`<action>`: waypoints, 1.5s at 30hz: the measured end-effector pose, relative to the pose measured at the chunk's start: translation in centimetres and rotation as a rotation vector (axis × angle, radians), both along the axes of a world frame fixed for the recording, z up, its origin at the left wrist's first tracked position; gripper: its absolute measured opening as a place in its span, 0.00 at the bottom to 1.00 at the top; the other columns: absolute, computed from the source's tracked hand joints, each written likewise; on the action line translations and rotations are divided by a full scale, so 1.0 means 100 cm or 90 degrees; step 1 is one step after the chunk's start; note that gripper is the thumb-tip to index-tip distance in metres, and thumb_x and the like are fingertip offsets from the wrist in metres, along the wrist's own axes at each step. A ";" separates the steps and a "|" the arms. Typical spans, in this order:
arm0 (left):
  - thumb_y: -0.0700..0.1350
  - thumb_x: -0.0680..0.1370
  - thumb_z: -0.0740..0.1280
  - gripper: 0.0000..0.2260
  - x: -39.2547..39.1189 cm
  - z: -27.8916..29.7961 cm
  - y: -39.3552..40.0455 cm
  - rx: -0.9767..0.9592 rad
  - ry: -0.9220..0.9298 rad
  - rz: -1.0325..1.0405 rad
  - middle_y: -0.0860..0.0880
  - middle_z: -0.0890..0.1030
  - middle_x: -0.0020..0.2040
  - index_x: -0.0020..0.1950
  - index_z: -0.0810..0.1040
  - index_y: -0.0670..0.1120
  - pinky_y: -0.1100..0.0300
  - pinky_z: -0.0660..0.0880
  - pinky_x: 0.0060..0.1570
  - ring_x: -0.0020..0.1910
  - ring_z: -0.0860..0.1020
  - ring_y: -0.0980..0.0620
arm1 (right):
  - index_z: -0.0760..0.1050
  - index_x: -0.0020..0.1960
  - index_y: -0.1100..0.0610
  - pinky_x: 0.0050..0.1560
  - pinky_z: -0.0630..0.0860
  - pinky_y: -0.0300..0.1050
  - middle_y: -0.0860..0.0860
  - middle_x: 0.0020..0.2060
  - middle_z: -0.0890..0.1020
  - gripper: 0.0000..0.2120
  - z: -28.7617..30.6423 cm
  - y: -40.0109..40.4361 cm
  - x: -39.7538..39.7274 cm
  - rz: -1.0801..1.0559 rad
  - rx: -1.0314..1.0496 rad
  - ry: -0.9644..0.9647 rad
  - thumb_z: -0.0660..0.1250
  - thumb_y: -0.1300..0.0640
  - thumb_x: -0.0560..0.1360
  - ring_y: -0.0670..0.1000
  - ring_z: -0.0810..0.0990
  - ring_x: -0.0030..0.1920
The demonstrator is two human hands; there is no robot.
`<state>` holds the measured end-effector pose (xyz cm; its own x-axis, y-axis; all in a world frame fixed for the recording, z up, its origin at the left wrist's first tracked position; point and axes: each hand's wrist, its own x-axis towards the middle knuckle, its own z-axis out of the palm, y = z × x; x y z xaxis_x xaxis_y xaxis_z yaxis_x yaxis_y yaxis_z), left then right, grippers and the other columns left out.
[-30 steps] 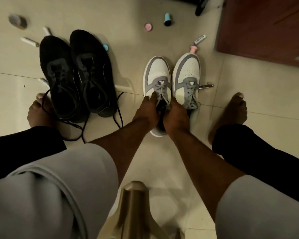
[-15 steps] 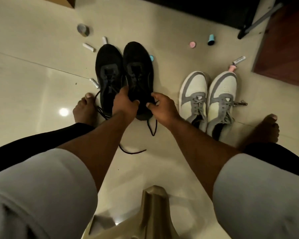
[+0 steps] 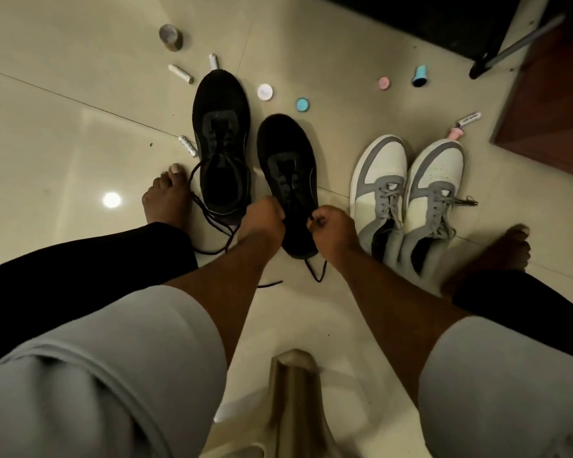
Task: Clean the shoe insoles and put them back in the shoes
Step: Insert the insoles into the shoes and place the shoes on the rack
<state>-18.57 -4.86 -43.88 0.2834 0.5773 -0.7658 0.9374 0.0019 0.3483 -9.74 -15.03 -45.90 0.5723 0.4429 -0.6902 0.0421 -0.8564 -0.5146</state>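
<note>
Head view: your left hand (image 3: 262, 219) and right hand (image 3: 331, 229) each curl tight on the collar of the nearer black shoe (image 3: 286, 180), right fingers pinching its lace (image 3: 315, 269). Second black shoe (image 3: 220, 143) sits just left; grey-white pair (image 3: 407, 196) right.

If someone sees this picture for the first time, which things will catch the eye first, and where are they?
First, the two hands at the centre: the left hand and the right hand grip the collar of a black shoe, pulled nearer than its partner. To the right stands a white and grey pair of sneakers, side by side. Small caps and tubes, such as a blue cap, lie scattered on the pale floor beyond.
</note>
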 end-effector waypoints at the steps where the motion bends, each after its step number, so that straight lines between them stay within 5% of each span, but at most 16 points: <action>1: 0.33 0.75 0.61 0.11 -0.001 0.005 -0.008 -0.011 0.008 -0.038 0.40 0.78 0.56 0.52 0.78 0.43 0.47 0.77 0.54 0.51 0.78 0.38 | 0.79 0.46 0.59 0.44 0.68 0.36 0.55 0.43 0.81 0.06 0.004 -0.009 -0.004 -0.011 0.003 0.010 0.63 0.65 0.75 0.51 0.77 0.44; 6: 0.41 0.75 0.71 0.16 -0.007 0.006 -0.034 -0.013 -0.079 0.068 0.46 0.69 0.63 0.59 0.70 0.47 0.44 0.80 0.49 0.50 0.76 0.43 | 0.76 0.45 0.57 0.46 0.75 0.46 0.57 0.41 0.81 0.06 0.013 -0.027 -0.013 -0.075 0.034 0.045 0.62 0.58 0.79 0.56 0.80 0.44; 13: 0.41 0.81 0.64 0.03 0.010 0.013 -0.008 -0.115 -0.075 0.191 0.42 0.77 0.47 0.49 0.71 0.43 0.43 0.81 0.41 0.45 0.80 0.40 | 0.76 0.43 0.61 0.37 0.70 0.44 0.47 0.26 0.70 0.11 0.032 -0.016 0.013 -0.095 0.080 0.118 0.63 0.55 0.78 0.47 0.68 0.29; 16: 0.48 0.82 0.63 0.08 0.011 0.035 0.002 -0.195 -0.016 0.091 0.42 0.78 0.44 0.48 0.72 0.44 0.53 0.78 0.32 0.38 0.80 0.43 | 0.75 0.48 0.72 0.26 0.62 0.37 0.49 0.22 0.65 0.17 0.056 -0.020 0.031 -0.086 0.063 0.174 0.65 0.55 0.78 0.44 0.62 0.21; 19: 0.48 0.81 0.65 0.09 0.007 0.057 0.017 -0.168 0.044 -0.031 0.43 0.75 0.39 0.52 0.73 0.42 0.57 0.75 0.28 0.33 0.77 0.48 | 0.78 0.44 0.68 0.20 0.59 0.33 0.47 0.20 0.69 0.14 0.086 -0.035 0.057 0.009 0.015 0.119 0.68 0.56 0.76 0.42 0.64 0.17; 25: 0.46 0.80 0.66 0.14 -0.015 0.131 0.051 -0.074 0.104 -0.188 0.40 0.77 0.42 0.55 0.77 0.35 0.56 0.76 0.35 0.38 0.78 0.43 | 0.79 0.36 0.61 0.29 0.67 0.38 0.54 0.27 0.75 0.11 0.151 -0.080 0.107 0.099 -0.051 -0.018 0.70 0.56 0.74 0.49 0.72 0.29; 29: 0.45 0.78 0.69 0.13 -0.034 0.186 0.064 -0.032 0.101 -0.139 0.42 0.72 0.30 0.43 0.73 0.37 0.60 0.71 0.22 0.26 0.73 0.46 | 0.80 0.37 0.63 0.33 0.66 0.41 0.56 0.30 0.77 0.11 0.193 -0.089 0.114 0.108 -0.064 -0.084 0.72 0.55 0.72 0.52 0.74 0.35; 34: 0.42 0.76 0.70 0.09 -0.038 0.260 0.053 0.036 0.010 -0.138 0.47 0.70 0.24 0.43 0.80 0.35 0.63 0.66 0.25 0.24 0.69 0.51 | 0.81 0.38 0.60 0.33 0.67 0.41 0.54 0.32 0.79 0.10 0.249 -0.099 0.096 0.144 -0.078 -0.145 0.71 0.54 0.72 0.53 0.76 0.38; 39: 0.40 0.74 0.72 0.08 -0.055 0.294 0.011 -0.123 -0.038 -0.092 0.47 0.73 0.25 0.36 0.81 0.40 0.66 0.59 0.22 0.19 0.62 0.53 | 0.81 0.39 0.60 0.39 0.68 0.43 0.56 0.34 0.81 0.11 0.295 -0.107 0.064 0.112 -0.033 -0.208 0.71 0.53 0.73 0.54 0.78 0.40; 45: 0.49 0.76 0.72 0.12 -0.039 0.302 0.000 -0.191 -0.069 -0.136 0.46 0.80 0.28 0.37 0.82 0.43 0.66 0.58 0.22 0.20 0.63 0.55 | 0.79 0.34 0.57 0.37 0.71 0.45 0.51 0.28 0.78 0.11 0.298 -0.113 0.023 0.038 0.069 -0.062 0.73 0.52 0.71 0.49 0.73 0.30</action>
